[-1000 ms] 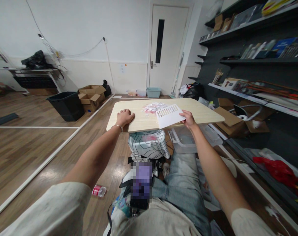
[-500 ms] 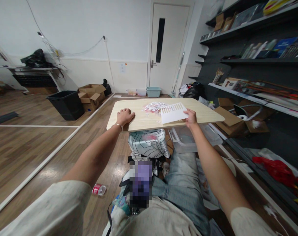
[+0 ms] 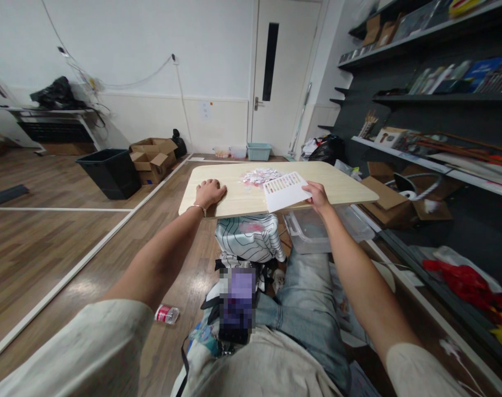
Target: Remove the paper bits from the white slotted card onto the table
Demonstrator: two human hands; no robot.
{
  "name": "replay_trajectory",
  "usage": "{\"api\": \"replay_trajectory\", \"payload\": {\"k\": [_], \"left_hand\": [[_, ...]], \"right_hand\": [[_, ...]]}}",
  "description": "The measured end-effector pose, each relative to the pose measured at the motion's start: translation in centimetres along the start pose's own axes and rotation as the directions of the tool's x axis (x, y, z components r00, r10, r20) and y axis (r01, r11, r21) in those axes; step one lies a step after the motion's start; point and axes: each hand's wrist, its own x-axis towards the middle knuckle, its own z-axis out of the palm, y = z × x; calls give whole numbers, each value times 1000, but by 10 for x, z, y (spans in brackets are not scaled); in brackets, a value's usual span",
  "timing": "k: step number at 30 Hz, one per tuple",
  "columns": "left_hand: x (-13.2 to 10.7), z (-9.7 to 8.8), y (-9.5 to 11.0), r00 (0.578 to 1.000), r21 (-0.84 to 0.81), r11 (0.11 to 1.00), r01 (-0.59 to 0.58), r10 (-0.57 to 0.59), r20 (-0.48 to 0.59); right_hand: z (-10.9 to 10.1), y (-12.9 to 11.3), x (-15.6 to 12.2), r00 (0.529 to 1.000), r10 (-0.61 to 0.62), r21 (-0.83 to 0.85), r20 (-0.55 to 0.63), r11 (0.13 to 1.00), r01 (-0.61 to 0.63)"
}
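My right hand (image 3: 316,196) pinches the right edge of a white card (image 3: 286,197) that has rows of small slots or marks along its upper part. The card is tilted over the near part of a pale wooden tabletop (image 3: 342,190). Just behind it lies a pile of small white paper pieces (image 3: 261,176), with some pink colour around it; the card hides part of the pile's right side. On the left of the tabletop, my left hand (image 3: 211,193) rests palm down, fingers out, holding nothing.
Below the tabletop are a cloth-covered block (image 3: 249,237) with wavy lines and a clear plastic bin (image 3: 309,234). A plastic bottle (image 3: 167,314) lies on the floor. A black trash bin (image 3: 112,175) and cardboard boxes (image 3: 154,157) stand left; loaded shelves (image 3: 433,102) line the right.
My right hand has drawn the card slightly left and tilted it differently. My left hand remains on the tabletop. The whole view has shifted slightly.
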Motion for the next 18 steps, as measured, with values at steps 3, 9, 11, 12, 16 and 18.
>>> {"api": "replay_trajectory", "payload": {"k": [3, 9, 11, 12, 16, 18], "left_hand": [[0, 1, 0, 1000, 1, 1000, -4, 4, 0], [0, 0, 0, 1000, 4, 1000, -7, 7, 0], [0, 0, 0, 1000, 3, 1000, -6, 6, 3], [0, 0, 0, 1000, 2, 1000, -5, 5, 5], [1, 0, 0, 1000, 3, 1000, 4, -4, 10], [1, 1, 0, 1000, 7, 1000, 11, -11, 13]], "right_hand": [[0, -1, -1, 1000, -2, -12, 20, 1000, 2], [-2, 1, 3, 997, -65, 85, -41, 994, 69], [-2, 2, 3, 997, -62, 93, -45, 994, 66], [-3, 3, 4, 998, -54, 89, -40, 994, 58], [-3, 4, 3, 999, -39, 53, -17, 998, 40], [-3, 4, 3, 999, -46, 51, -16, 998, 47]]}}
